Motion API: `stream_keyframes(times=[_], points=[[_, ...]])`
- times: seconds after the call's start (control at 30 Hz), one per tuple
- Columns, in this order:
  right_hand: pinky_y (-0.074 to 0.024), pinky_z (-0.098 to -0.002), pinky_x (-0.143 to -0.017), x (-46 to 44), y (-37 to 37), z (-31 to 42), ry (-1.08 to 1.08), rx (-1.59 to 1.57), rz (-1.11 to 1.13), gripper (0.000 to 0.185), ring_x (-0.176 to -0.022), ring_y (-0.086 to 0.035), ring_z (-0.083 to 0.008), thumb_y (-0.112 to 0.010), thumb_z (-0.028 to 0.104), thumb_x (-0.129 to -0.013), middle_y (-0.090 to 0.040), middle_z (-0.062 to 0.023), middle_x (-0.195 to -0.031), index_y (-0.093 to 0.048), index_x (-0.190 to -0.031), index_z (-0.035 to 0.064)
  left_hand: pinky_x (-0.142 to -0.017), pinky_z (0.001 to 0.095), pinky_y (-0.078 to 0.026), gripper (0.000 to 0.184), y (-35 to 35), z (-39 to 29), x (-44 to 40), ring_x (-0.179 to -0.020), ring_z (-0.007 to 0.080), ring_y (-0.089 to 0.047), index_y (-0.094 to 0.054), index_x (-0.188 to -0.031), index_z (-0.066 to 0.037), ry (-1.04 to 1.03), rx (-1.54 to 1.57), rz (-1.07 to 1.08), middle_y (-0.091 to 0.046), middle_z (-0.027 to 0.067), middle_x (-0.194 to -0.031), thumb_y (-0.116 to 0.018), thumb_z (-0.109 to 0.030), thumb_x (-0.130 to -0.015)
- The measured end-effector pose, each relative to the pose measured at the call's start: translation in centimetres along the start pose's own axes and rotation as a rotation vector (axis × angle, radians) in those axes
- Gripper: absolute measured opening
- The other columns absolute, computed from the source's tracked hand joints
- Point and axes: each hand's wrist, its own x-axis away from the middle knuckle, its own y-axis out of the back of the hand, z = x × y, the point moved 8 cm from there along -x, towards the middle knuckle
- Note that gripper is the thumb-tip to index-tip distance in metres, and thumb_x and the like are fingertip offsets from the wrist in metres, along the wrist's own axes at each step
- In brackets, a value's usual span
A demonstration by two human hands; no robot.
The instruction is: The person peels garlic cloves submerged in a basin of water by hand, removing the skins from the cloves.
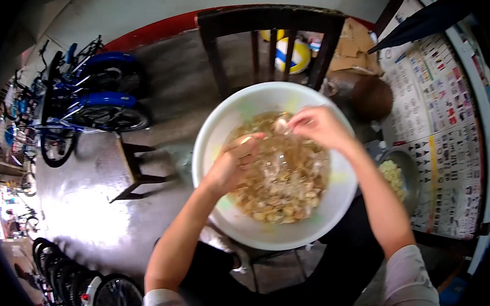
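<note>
A wide white basin (210, 141) rests on a dark wooden chair in front of me, over my lap. Many small tan pieces (285, 206), which look like garlic cloves and skins, lie in water inside it. Over the basin's left part, my left hand (238, 160) has its fingers curled, with a small pale piece at the fingertips. My right hand (319, 127) pinches a thin, light scrap (282, 125) above the upper middle of the basin. The two hands are apart.
Beyond the basin rises the chair's back (270, 18). At right a metal bowl (412, 176) holds pale peeled pieces (392, 176), near a board covered with printed sheets (440, 141). Left are a wooden stool (131, 165) and bicycles (99, 100). Balls (295, 54) lie behind the chair.
</note>
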Motion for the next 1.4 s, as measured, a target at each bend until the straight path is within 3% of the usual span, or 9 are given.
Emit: stream_keyframes(times=[0.07, 0.13, 0.27, 0.4, 0.53, 0.73, 0.93, 1.0, 1.4], points=[[-0.0539, -0.0341, -0.072, 1.0, -2.2, 0.1, 0.348, 0.658, 0.065, 0.016, -0.083, -0.066, -0.0224, -0.067, -0.003, -0.076, -0.065, -0.0074, -0.082, -0.068, -0.092, -0.0015, -0.056, 0.019, -0.03, 0.026, -0.1, 0.6, -0.2, -0.066, 0.0035, -0.035, -0.058, -0.118, -0.003, 0.016, -0.034, -0.016, -0.047, -0.0042, -0.082, -0.049, -0.021, -0.102], [-0.0493, -0.0395, -0.091, 1.2, -3.8, 1.6, 0.15, 0.578, 0.054, 0.03, -0.101, -0.062, -0.0329, -0.07, 0.002, -0.072, -0.064, -0.0139, -0.105, -0.068, -0.101, -0.0017, -0.055, 0.0189, -0.026, 0.016, 0.1, 0.8, -0.5, -0.065, 0.0014, -0.036, -0.062, -0.104, -0.008, -0.015, -0.094, -0.007, -0.052, -0.0054, -0.085, -0.054, -0.022, -0.1], [-0.0525, -0.0385, -0.086, 1.8, -5.5, 6.6, 0.234, 0.24, -0.095, 0.035, -0.098, -0.063, -0.0288, -0.074, 0.011, -0.078, -0.061, -0.0097, -0.105, -0.065, -0.111, 0.0063, -0.054, 0.0192, -0.027, 0.021, 0.0, 0.8, -0.5, -0.063, 0.0028, -0.037, -0.06, -0.096, -0.01, -0.036, 0.024, -0.005, -0.053, -0.0045, -0.085, -0.053, -0.029, -0.101], [-0.0531, -0.0367, -0.081, 1.8, -6.1, 6.1, 0.222, 0.153, -0.073, 0.036, -0.092, -0.064, -0.0262, -0.077, 0.014, -0.077, -0.061, -0.0067, -0.1, -0.065, -0.111, 0.0083, -0.056, 0.0203, -0.032, 0.043, -0.9, 1.4, -0.1, -0.061, 0.0062, -0.04, -0.058, -0.093, -0.012, 0.068, 0.189, -0.129, -0.054, -0.0033, -0.083, -0.036, -0.047, -0.105], [-0.0536, -0.036, -0.073, 2.2, -7.2, 5.5, 0.271, 0.29, -0.047, 0.034, -0.083, -0.065, -0.0211, -0.077, 0.017, -0.076, -0.06, -0.0019, -0.098, -0.068, -0.109, 0.0129, -0.058, 0.0229, -0.037, 0.048, -1.1, 1.8, -0.1, -0.067, 0.0086, -0.043, -0.052, -0.11, -0.009, 0.042, 0.16, -0.019, -0.053, 0.001, -0.091, -0.031, -0.051, -0.104], [-0.0536, -0.0359, -0.071, 2.3, -7.3, 5.2, 0.29, 0.312, -0.1, 0.021, -0.08, -0.066, -0.0206, -0.078, 0.014, -0.074, -0.061, -0.002, -0.095, -0.075, -0.095, 0.0112, -0.078, 0.0324, -0.048, 0.062, -1.5, 1.6, 0.4, -0.087, 0.015, -0.048, -0.027, -0.147, -0.006, 0.039, 0.04, -0.03, -0.046, 0.0064, -0.118, -0.03, -0.05, -0.104], [-0.0537, -0.0325, -0.072, 1.6, -6.7, 5.5, 0.308, 0.212, -0.061, 0.016, -0.08, -0.066, -0.0204, -0.076, 0.004, -0.074, -0.063, -0.0047, -0.093, -0.075, -0.089, 0.0054, -0.07, 0.0269, -0.042, 0.047, -1.0, 1.7, 0.4, -0.086, 0.0114, -0.047, -0.042, -0.134, -0.007, 0.087, 0.061, -0.034, -0.05, 0.0025, -0.112, -0.035, -0.043, -0.105], [-0.0537, -0.0308, -0.073, 1.3, -6.5, 5.3, 0.3, 0.168, -0.048, 0.015, -0.081, -0.067, -0.0191, -0.076, 0.002, -0.074, -0.064, -0.0049, -0.093, -0.075, -0.089, 0.0046, -0.064, 0.0225, -0.035, 0.031, -1.5, 0.8, 0.6, -0.078, 0.0088, -0.044, -0.053, -0.109, -0.009, 0.036, 0.069, -0.088, -0.053, -0.0004, -0.096, -0.034, -0.034, -0.105], [-0.054, -0.0271, -0.073, 0.4, -5.6, 3.9, 0.131, -0.226, -0.108, 0.014, -0.09, -0.066, -0.0158, -0.071, 0.003, -0.084, -0.067, -0.0072, -0.099, -0.071, -0.097, -0.0019, -0.065, 0.0226, -0.038, 0.027, -1.3, 0.4, 0.9, -0.079, 0.006, -0.048, -0.06, -0.119, -0.004, 0.015, 0.216, 0.054, -0.057, -0.0012, -0.098, -0.048, -0.022, -0.104]])
